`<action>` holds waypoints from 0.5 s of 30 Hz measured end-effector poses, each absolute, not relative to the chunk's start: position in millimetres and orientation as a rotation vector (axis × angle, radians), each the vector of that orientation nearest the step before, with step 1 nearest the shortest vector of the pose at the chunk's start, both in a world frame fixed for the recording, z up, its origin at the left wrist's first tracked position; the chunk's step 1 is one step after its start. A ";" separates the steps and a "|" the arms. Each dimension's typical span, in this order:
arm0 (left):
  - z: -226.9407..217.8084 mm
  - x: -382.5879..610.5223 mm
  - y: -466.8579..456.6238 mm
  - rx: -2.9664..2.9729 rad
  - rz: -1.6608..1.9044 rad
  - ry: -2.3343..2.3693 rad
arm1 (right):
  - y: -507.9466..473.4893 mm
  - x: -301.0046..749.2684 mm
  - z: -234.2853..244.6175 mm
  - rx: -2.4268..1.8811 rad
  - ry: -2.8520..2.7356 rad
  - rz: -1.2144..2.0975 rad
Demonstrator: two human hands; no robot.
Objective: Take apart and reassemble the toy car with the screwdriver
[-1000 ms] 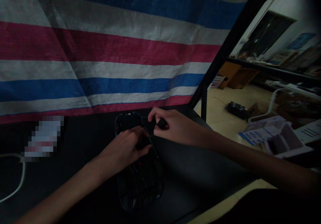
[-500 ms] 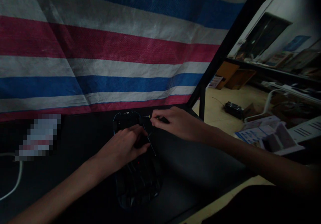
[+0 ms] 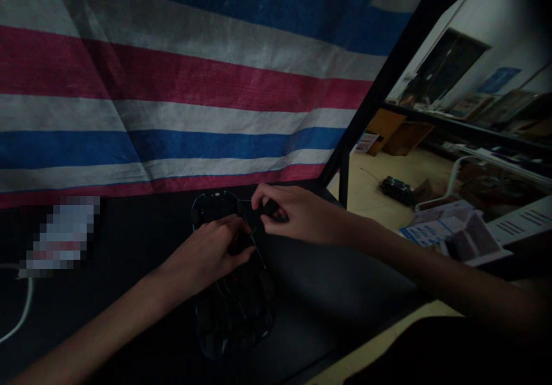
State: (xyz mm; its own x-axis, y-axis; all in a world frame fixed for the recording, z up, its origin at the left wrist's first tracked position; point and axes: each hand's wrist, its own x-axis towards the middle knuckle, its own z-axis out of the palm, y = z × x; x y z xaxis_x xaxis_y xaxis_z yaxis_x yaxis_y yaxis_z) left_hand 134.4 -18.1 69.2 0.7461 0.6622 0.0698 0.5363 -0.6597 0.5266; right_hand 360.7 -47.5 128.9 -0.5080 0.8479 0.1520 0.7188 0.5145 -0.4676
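A dark electronic device [image 3: 233, 310] with thin wires and a tiny red light lies on the black table [image 3: 336, 281]. My left hand [image 3: 211, 253] rests on its middle with the fingers curled round a dark part. My right hand [image 3: 293, 215] is closed in a pinch on a small black piece [image 3: 269, 208] at the device's far end, beside a rounded black section [image 3: 213, 207] edged in blue wire. The scene is dim and the small parts are hard to make out.
A red, white and blue striped tarp [image 3: 172, 86] hangs behind the table. A white cable [image 3: 19, 316] lies at the left edge. A black frame post [image 3: 345, 178] stands at the right; beyond it are a floor with boxes [image 3: 457, 230] and cluttered shelves [image 3: 487, 126].
My right hand's fingers have shifted on the small black piece, first stretched out low, now curled back over it. The left hand stays in place. The view has drifted slightly.
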 end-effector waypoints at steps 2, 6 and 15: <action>70.6 134.7 -18.5 2.460 0.345 0.915 | -48.0 359.3 129.1 -1.342 -2.392 0.426; 72.0 134.8 -18.5 2.458 0.347 0.926 | -45.2 358.0 127.1 -1.491 -2.368 0.209; 69.8 134.5 -18.3 2.461 0.364 0.918 | -43.0 360.6 129.0 -1.173 -2.418 0.397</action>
